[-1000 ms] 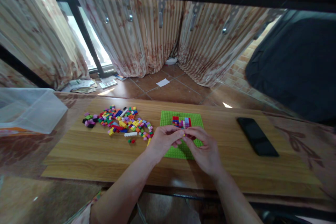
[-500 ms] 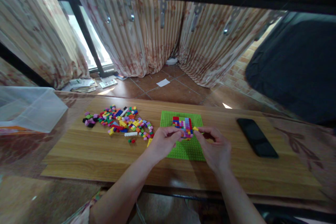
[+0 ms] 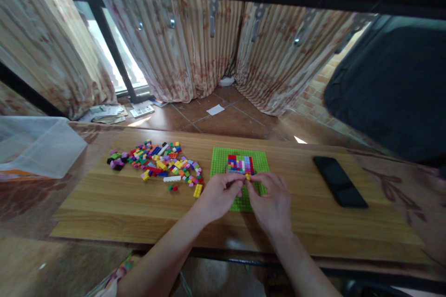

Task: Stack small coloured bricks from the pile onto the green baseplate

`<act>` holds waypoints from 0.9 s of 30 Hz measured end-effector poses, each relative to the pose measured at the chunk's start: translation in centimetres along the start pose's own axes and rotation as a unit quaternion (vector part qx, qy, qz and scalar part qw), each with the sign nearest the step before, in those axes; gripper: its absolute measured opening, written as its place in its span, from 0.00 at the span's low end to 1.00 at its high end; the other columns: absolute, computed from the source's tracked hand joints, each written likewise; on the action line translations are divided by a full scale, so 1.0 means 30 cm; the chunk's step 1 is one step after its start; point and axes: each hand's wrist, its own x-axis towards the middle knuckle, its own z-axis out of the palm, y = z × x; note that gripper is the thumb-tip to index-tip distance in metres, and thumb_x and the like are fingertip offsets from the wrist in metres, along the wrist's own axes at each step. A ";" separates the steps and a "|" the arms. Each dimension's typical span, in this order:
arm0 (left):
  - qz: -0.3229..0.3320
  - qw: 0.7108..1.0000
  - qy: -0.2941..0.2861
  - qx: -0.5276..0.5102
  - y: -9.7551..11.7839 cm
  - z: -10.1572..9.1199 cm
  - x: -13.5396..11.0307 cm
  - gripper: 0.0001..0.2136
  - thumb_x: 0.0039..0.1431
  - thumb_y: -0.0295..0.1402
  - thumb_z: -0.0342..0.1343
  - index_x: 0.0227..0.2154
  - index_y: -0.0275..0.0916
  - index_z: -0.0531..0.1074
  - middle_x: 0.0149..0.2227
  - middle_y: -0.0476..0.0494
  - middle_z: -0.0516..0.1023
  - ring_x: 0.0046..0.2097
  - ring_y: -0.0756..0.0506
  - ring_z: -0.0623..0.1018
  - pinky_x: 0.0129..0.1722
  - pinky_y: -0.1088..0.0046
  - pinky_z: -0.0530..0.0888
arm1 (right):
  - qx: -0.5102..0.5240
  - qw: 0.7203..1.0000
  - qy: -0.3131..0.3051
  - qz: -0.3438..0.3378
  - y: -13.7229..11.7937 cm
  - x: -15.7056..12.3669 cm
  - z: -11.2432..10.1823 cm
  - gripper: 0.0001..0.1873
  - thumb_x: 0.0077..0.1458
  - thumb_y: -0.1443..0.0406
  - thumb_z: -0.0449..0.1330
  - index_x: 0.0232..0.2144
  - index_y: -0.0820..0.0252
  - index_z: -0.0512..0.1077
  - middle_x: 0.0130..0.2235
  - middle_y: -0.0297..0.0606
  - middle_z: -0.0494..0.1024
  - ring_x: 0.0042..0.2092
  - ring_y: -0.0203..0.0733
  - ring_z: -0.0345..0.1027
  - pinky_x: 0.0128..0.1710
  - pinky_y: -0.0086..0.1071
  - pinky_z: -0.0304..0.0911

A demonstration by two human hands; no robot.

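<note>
A green studded baseplate point(image 3: 216, 160) lies on the wooden board, with a block of multicoloured toy bricks point(image 3: 239, 164) built up on it. My right hand point(image 3: 273, 199) pinches a small yellow brick point(image 3: 247, 176) between thumb and index finger at the near edge of that block. My left hand point(image 3: 219, 197) is closed beside it, thumb and index finger together, fingertips close to the yellow brick. Whatever the left fingers may hold is hidden. Both hands cover the near part of the built bricks and some of the baseplate.
Loose toy bricks point(image 3: 156, 160) are heaped on the left of the wooden board point(image 3: 114, 209). A larger yellow brick point(image 3: 198, 190) lies left of my left hand. A black phone point(image 3: 339, 182) rests at the right, and a clear plastic bin point(image 3: 45, 144) stands at the far left.
My right hand has moved left with the yellow brick, from the right side of the built block to its near edge. The left hand has shifted slightly, staying close by.
</note>
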 end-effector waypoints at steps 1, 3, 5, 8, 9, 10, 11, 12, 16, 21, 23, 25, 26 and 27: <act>0.003 1.000 0.000 0.007 -0.003 0.000 -0.001 0.14 0.59 0.33 0.50 0.42 0.39 0.79 0.24 0.49 0.73 0.28 0.49 0.71 0.31 0.75 0.68 | -0.004 1.000 -0.001 -0.002 -0.001 -0.001 0.000 0.04 0.55 0.65 0.62 0.28 0.57 0.75 0.34 0.39 0.77 0.38 0.45 0.67 0.40 0.38 0.62; 0.005 1.000 0.000 0.018 -0.007 0.001 -0.002 0.14 0.60 0.34 0.50 0.42 0.40 0.79 0.25 0.49 0.74 0.28 0.49 0.71 0.32 0.74 0.68 | -0.009 1.000 -0.001 -0.005 -0.004 -0.004 0.001 0.06 0.55 0.65 0.62 0.27 0.57 0.75 0.34 0.39 0.77 0.38 0.45 0.66 0.41 0.38 0.62; 0.004 1.000 -0.001 0.023 -0.009 0.002 -0.004 0.15 0.60 0.33 0.49 0.42 0.40 0.79 0.25 0.49 0.74 0.29 0.49 0.72 0.32 0.75 0.69 | -0.013 1.000 0.000 -0.004 -0.006 -0.005 0.001 0.06 0.56 0.64 0.62 0.26 0.58 0.75 0.34 0.39 0.77 0.38 0.44 0.66 0.41 0.38 0.62; 0.008 1.000 -0.003 0.019 -0.007 0.003 -0.005 0.14 0.59 0.32 0.49 0.41 0.39 0.79 0.26 0.49 0.73 0.29 0.49 0.71 0.32 0.75 0.69 | -0.016 1.000 -0.003 0.000 -0.008 -0.005 0.001 0.07 0.56 0.63 0.62 0.27 0.58 0.76 0.34 0.39 0.77 0.39 0.44 0.66 0.42 0.39 0.62; 0.010 1.000 -0.004 0.017 -0.005 0.003 -0.005 0.13 0.59 0.32 0.49 0.40 0.38 0.79 0.26 0.49 0.73 0.29 0.49 0.71 0.32 0.75 0.68 | -0.017 1.000 -0.003 0.001 -0.008 -0.005 0.000 0.07 0.56 0.63 0.62 0.28 0.58 0.76 0.34 0.39 0.77 0.39 0.45 0.66 0.42 0.39 0.62; 0.011 1.000 -0.005 0.015 -0.004 0.004 -0.005 0.13 0.59 0.31 0.50 0.39 0.38 0.79 0.26 0.49 0.73 0.30 0.49 0.71 0.32 0.75 0.68 | -0.018 1.000 -0.004 0.002 -0.009 -0.004 0.000 0.07 0.56 0.63 0.62 0.29 0.59 0.76 0.35 0.39 0.77 0.39 0.45 0.66 0.43 0.39 0.62; 0.010 1.000 -0.006 0.011 -0.004 0.004 -0.004 0.12 0.59 0.31 0.50 0.38 0.37 0.79 0.26 0.49 0.73 0.30 0.49 0.71 0.32 0.75 0.68 | -0.019 1.000 -0.005 0.002 -0.010 -0.003 -0.001 0.07 0.56 0.62 0.62 0.29 0.59 0.77 0.35 0.39 0.77 0.39 0.45 0.66 0.43 0.39 0.62; 0.010 1.000 -0.006 0.005 -0.003 0.004 -0.003 0.12 0.58 0.31 0.50 0.38 0.37 0.79 0.26 0.49 0.73 0.30 0.50 0.70 0.32 0.76 0.68 | -0.021 1.000 -0.005 0.003 -0.010 -0.003 -0.001 0.08 0.57 0.62 0.62 0.29 0.59 0.77 0.35 0.40 0.77 0.40 0.45 0.66 0.43 0.40 0.62; -0.002 0.999 -0.002 -0.043 0.000 0.009 0.002 0.12 0.56 0.31 0.52 0.37 0.36 0.79 0.26 0.49 0.73 0.29 0.50 0.70 0.31 0.76 0.67 | -0.026 1.000 -0.012 0.007 -0.013 -0.001 -0.002 0.09 0.57 0.61 0.61 0.29 0.59 0.77 0.36 0.40 0.77 0.40 0.46 0.66 0.44 0.41 0.61; -0.024 0.997 0.008 -0.068 0.018 0.013 0.001 0.11 0.55 0.31 0.53 0.35 0.35 0.80 0.22 0.51 0.70 0.26 0.51 0.67 0.29 0.77 0.66 | -0.020 1.000 -0.018 0.012 -0.014 0.000 -0.002 0.09 0.57 0.61 0.61 0.29 0.59 0.77 0.36 0.41 0.77 0.40 0.46 0.67 0.44 0.41 0.62; -0.024 0.997 0.005 -0.071 0.024 0.014 0.000 0.11 0.55 0.30 0.52 0.35 0.35 0.80 0.22 0.51 0.70 0.25 0.52 0.66 0.28 0.77 0.65 | -0.019 1.000 -0.018 0.014 -0.012 0.000 -0.001 0.10 0.58 0.61 0.60 0.29 0.59 0.78 0.36 0.41 0.77 0.40 0.46 0.67 0.44 0.42 0.62; -0.026 0.997 0.002 -0.074 0.025 0.013 0.000 0.12 0.55 0.29 0.52 0.36 0.35 0.80 0.22 0.52 0.69 0.24 0.52 0.65 0.28 0.77 0.65 | -0.009 1.000 -0.017 0.024 -0.009 0.000 0.000 0.10 0.57 0.61 0.60 0.29 0.59 0.78 0.36 0.41 0.77 0.41 0.46 0.67 0.45 0.42 0.62; -0.028 0.997 0.001 -0.073 0.025 0.013 0.000 0.12 0.55 0.30 0.52 0.36 0.35 0.80 0.22 0.52 0.69 0.24 0.52 0.65 0.27 0.77 0.65 | 0.001 0.999 -0.017 0.034 -0.007 0.000 0.001 0.09 0.57 0.61 0.60 0.29 0.59 0.77 0.36 0.41 0.77 0.41 0.46 0.67 0.45 0.42 0.63; -0.031 0.997 -0.001 -0.071 0.023 0.014 0.000 0.12 0.55 0.30 0.52 0.37 0.35 0.79 0.22 0.52 0.70 0.24 0.52 0.65 0.27 0.77 0.64 | 0.016 0.999 -0.016 0.049 -0.005 0.001 0.002 0.09 0.56 0.61 0.60 0.29 0.58 0.77 0.36 0.41 0.77 0.41 0.46 0.68 0.44 0.41 0.63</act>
